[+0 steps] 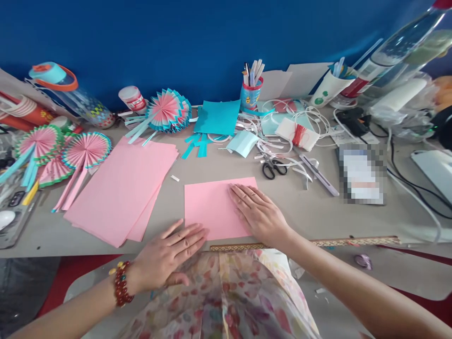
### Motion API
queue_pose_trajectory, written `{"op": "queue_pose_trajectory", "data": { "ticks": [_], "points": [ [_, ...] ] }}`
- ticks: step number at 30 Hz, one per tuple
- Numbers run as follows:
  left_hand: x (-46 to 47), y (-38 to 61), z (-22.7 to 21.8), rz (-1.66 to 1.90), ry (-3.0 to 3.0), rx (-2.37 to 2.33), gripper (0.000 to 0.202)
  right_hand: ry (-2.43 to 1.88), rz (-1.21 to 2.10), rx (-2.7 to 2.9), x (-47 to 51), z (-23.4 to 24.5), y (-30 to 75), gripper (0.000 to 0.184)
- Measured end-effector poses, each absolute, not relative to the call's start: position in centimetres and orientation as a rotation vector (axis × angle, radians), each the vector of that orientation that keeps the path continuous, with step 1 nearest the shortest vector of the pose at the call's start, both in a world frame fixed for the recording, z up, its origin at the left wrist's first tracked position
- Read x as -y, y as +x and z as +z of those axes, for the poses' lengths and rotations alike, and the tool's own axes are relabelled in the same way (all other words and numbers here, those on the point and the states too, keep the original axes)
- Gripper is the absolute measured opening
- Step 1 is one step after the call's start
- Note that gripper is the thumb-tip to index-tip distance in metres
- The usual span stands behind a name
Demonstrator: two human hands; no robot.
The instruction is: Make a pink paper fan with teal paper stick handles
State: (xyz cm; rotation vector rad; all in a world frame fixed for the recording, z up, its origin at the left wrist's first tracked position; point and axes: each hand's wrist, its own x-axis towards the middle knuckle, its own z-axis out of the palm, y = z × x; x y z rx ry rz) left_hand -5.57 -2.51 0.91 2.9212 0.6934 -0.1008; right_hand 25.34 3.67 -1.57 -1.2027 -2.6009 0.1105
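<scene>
A pink sheet of paper point(212, 202) lies flat on the table in front of me. My right hand point(263, 214) rests on its right part, fingers stretched out and pressed flat. At the sheet's lower left corner is my left hand point(173, 254), its fingers extended and the fingertips touching the edge. A beaded bracelet point(123, 284) circles the left wrist. To the left lies a stack of larger pink paper point(120, 188). Black-handled scissors point(273, 168) and a grey utility knife point(319, 175) lie beyond my right hand.
Folded paper fans point(168, 112) stand at the back and left. Teal paper point(217, 117), white strips, red thread point(299, 135) and a pen cup point(251, 92) line the wall. A phone point(363, 174), cables and bottles occupy the right. A patterned strip point(356, 242) runs along the front edge.
</scene>
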Motion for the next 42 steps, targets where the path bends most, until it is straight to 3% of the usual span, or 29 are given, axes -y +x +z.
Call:
{"op": "queue_pose_trajectory", "data": {
  "ticks": [5,10,17,24,42],
  "points": [
    [5.4,-8.4,1.3,-0.075,2.893,-0.924,0.091,-1.193,0.116,2.619,-3.7,-1.6,25.4,0.048],
    [5.7,-8.9,2.2,0.095,2.797,-1.06,0.068,-1.186,0.109,2.606,-3.7,-2.0,25.4,0.049],
    [3.3,-4.7,1.0,-0.049,2.958,-0.937,0.098,-1.203,0.129,2.604,-3.9,-1.3,25.6,0.048],
    [3.6,-4.9,0.4,-0.086,2.951,-0.96,0.091,-0.789,0.271,2.772,-0.8,0.4,25.3,0.059],
    [3.3,-5.0,0.3,-0.095,3.009,-0.939,0.086,-1.045,0.141,2.727,2.0,0.1,32.4,0.046]
  ]
}}
